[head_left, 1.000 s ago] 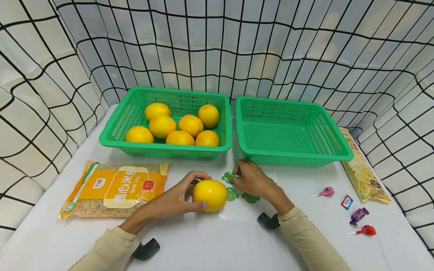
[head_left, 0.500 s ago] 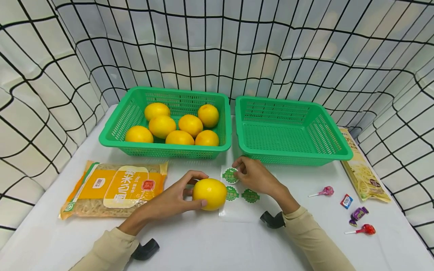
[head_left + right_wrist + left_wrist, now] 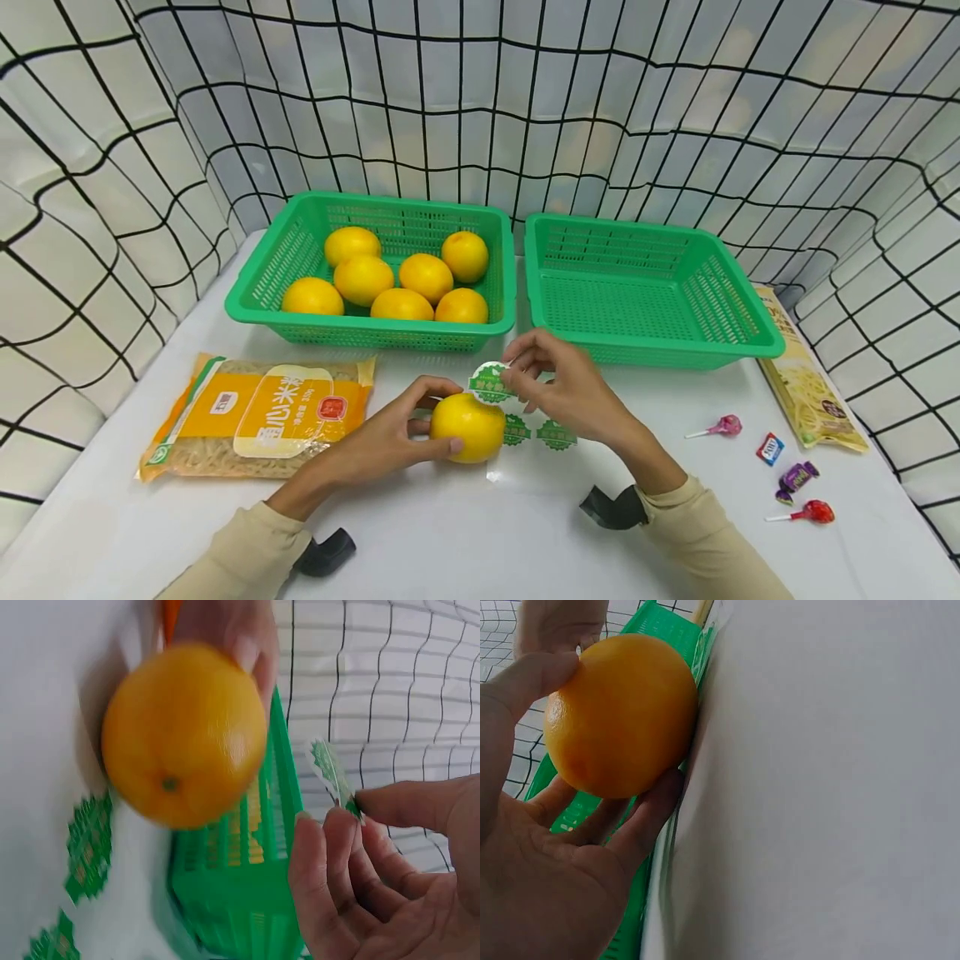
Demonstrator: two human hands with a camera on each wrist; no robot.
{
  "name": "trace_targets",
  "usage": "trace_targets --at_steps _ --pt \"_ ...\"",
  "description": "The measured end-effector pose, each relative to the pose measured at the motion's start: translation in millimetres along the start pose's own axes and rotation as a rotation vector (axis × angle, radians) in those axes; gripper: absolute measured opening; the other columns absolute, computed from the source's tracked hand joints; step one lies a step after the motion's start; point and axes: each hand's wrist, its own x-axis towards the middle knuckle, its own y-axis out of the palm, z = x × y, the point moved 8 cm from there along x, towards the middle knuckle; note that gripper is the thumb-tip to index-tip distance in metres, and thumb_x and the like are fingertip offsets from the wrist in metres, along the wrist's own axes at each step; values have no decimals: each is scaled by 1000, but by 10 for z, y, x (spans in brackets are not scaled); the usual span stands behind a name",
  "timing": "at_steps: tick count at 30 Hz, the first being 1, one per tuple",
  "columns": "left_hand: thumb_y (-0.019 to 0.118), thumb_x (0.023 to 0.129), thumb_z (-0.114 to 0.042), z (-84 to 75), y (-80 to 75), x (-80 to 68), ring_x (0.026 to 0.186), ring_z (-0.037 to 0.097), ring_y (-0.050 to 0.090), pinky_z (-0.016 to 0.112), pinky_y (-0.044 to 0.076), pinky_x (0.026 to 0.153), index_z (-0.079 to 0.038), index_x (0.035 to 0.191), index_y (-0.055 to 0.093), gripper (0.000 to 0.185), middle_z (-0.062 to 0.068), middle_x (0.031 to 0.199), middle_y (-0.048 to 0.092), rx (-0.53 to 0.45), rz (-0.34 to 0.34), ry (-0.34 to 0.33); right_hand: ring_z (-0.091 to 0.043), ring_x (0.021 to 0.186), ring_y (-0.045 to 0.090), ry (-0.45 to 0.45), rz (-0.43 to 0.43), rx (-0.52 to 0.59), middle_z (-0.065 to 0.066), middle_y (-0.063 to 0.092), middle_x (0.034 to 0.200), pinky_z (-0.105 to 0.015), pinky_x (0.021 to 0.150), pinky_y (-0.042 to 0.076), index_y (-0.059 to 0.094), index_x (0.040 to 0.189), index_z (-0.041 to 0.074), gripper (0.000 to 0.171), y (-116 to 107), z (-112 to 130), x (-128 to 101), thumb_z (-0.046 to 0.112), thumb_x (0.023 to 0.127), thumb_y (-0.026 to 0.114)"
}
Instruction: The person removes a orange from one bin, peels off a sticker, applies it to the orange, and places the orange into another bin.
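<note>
One orange (image 3: 467,427) on the bench (image 3: 480,533), near the middle, held still by the left hand (image 3: 390,437) with thumb and fingers curled round it. Just above it, one green sticker (image 3: 489,382), pinched at its edge by the right hand (image 3: 570,392) and not yet on the peel. So, as a guess: sticker peeled off, sticking not done, orange not in any basket.

Two more stickers (image 3: 536,433) lying on the clear sheet (image 3: 517,467) just right of the orange.

Behind, two green baskets side by side. Left basket (image 3: 262,287) with six oranges (image 3: 401,279) inside. Right basket (image 3: 757,333) with none.

One bag of noodles (image 3: 258,415) left of the orange. One pasta pack (image 3: 806,375) at the far right, beside the right basket.

Four sweets near it: two lollipops (image 3: 723,427) and two wrapped candies (image 3: 795,477).

No sticker seen on any orange from here.
</note>
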Motion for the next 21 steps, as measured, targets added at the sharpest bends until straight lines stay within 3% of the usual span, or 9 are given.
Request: trace_targets --at_steps 2,5,8,14,21 --pt "77 100 -32 -5 -1 -3 135 29 53 49 48 115 -22 151 43 62 3 153 47 4 12 4 -34 83 67 4 48 57 -8 70 97 -44 67 64 61 121 6 21 86 20 -16 11 102 70" --pt "76 100 -32 -14 2 -8 134 30 54 49 49 114 -23 151 43 62 3 153 48 12 30 10 -32 81 67 8 96 58 -6 72 95 -37 66 62 61 122 5 23 196 19 -27 13 102 70" --pt "77 100 -32 -17 3 -13 134 30 54 49 50 113 -23 151 43 63 3 153 47 18 39 10 -25 81 68 0 98 30 -4 73 94 -28 67 59 61 122 5 23 248 11 -27 12 101 70" --pt "79 98 -34 -7 -5 -17 134 28 54 46 51 112 -22 152 44 65 3 153 48 21 24 0 -16 79 66 -19 96 0 0 73 90 -27 66 57 62 120 3 25 305 -1 -35 11 99 72" --pt "79 98 -33 -20 -11 -25 133 28 55 44 52 111 -22 151 45 64 3 152 49 24 17 12 -8 74 63 -72 32 -182 6 68 83 -26 68 56 63 118 7 26 329 132 -72 9 97 77"
